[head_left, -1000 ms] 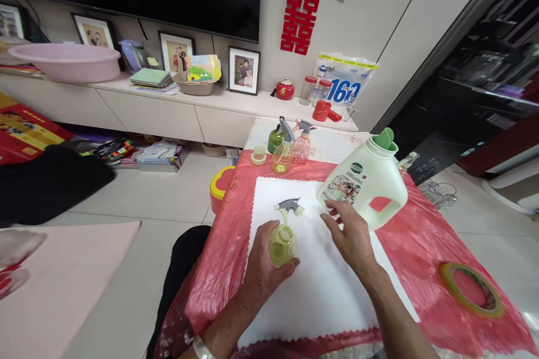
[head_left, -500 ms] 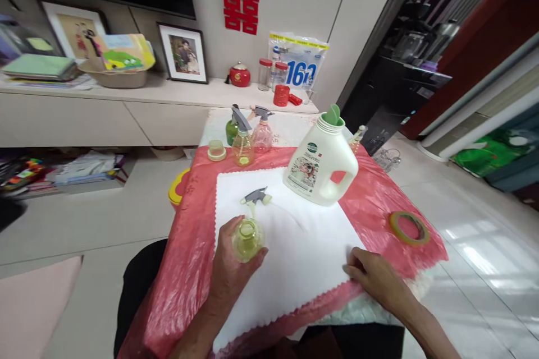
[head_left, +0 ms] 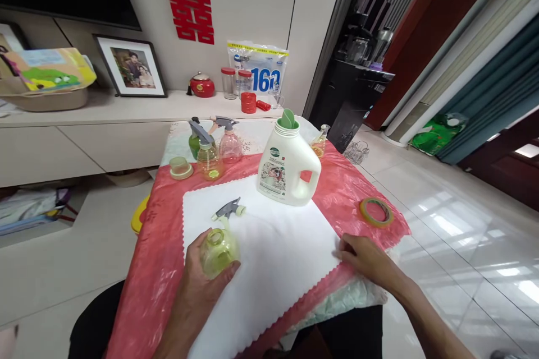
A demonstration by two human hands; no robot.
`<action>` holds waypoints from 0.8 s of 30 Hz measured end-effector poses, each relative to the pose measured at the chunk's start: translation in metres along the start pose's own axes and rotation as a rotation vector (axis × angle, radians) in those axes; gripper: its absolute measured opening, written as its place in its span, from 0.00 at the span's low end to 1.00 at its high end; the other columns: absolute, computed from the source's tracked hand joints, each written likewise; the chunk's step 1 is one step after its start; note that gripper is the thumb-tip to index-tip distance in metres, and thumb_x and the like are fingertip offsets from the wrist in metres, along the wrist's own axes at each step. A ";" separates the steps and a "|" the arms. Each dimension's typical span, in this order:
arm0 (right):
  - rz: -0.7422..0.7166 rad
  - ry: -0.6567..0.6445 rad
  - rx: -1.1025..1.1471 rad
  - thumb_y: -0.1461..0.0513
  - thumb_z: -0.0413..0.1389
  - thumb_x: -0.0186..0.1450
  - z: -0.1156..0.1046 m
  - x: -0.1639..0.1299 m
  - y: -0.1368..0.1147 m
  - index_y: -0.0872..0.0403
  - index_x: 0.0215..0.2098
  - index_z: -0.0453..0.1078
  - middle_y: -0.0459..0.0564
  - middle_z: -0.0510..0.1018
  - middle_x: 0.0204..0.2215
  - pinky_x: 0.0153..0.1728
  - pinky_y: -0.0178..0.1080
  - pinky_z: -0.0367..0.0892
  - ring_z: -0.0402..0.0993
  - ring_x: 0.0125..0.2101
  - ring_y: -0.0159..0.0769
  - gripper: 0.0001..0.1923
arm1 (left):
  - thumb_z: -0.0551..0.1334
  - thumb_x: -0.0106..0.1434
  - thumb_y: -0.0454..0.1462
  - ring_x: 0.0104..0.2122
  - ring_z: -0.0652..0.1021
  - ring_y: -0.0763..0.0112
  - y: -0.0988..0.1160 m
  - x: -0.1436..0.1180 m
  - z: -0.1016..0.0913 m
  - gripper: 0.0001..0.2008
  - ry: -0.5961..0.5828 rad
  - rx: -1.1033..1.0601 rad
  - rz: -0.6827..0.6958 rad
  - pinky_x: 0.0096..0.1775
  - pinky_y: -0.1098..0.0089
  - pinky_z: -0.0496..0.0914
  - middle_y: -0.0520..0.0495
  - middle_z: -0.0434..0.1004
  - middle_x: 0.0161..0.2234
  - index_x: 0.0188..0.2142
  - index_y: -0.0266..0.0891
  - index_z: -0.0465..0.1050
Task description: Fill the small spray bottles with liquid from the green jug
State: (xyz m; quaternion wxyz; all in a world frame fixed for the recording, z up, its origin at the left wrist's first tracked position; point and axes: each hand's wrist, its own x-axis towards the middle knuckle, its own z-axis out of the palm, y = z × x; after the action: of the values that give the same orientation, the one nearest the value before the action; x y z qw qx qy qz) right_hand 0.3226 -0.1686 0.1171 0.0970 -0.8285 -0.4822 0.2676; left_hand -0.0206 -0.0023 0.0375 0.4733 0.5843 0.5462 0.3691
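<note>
1. While your left hand (head_left: 200, 286) wraps around the small yellow-green bottle (head_left: 218, 251), that bottle stands uncapped on the white cloth (head_left: 273, 258), near its front left corner, with its open neck facing up
2. Your fingers and thumb close around the bottle's body, so the left hand is gripping it
3. Just beyond the bottle, the grey spray head (head_left: 228, 210) lies on its side on the cloth, apart from the bottle
4. Your right hand (head_left: 365, 261) rests at the cloth's right corner, fingers curled down onto the edge; you cannot tell whether it pinches the cloth or only presses on it
5. At the far side of the cloth stands the white detergent jug (head_left: 287, 168), upright, its green cap flipped open
6. Behind it, three spray bottles (head_left: 210, 151) with grey triggers stand close together on the red table cover (head_left: 337, 190), with a small lidded jar (head_left: 181, 168) to their left
7. A roll of tape (head_left: 376, 212) lies flat on the red cover, to the right of the cloth and well apart from your right hand
</note>
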 end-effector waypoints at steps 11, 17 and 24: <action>0.158 0.177 0.035 0.52 0.55 0.70 0.012 0.014 0.031 0.56 0.34 0.68 0.45 0.73 0.30 0.38 0.39 0.66 0.70 0.31 0.33 0.15 | 0.75 0.48 0.52 0.50 0.80 0.46 -0.003 0.001 0.000 0.45 -0.008 -0.046 -0.020 0.50 0.44 0.78 0.39 0.74 0.57 0.62 0.48 0.61; 0.171 0.172 0.083 0.42 0.47 0.65 0.029 0.016 0.035 0.51 0.24 0.56 0.47 0.69 0.21 0.27 0.37 0.62 0.66 0.25 0.35 0.24 | 0.76 0.47 0.51 0.55 0.78 0.46 0.001 -0.002 -0.002 0.44 -0.043 -0.052 0.008 0.53 0.46 0.76 0.38 0.74 0.59 0.60 0.47 0.63; 0.171 0.109 0.114 0.36 0.45 0.58 0.035 0.025 0.054 0.50 0.22 0.52 0.47 0.65 0.20 0.24 0.39 0.62 0.63 0.23 0.36 0.27 | 0.72 0.52 0.52 0.60 0.75 0.43 0.001 -0.009 0.001 0.41 -0.025 -0.018 0.081 0.57 0.44 0.73 0.35 0.71 0.62 0.62 0.45 0.62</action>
State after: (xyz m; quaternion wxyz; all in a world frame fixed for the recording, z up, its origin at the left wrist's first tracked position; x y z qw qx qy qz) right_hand 0.3541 -0.1786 0.0560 0.1469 -0.8732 -0.3875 0.2564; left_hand -0.0205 -0.0108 0.0393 0.4701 0.6063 0.5128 0.3854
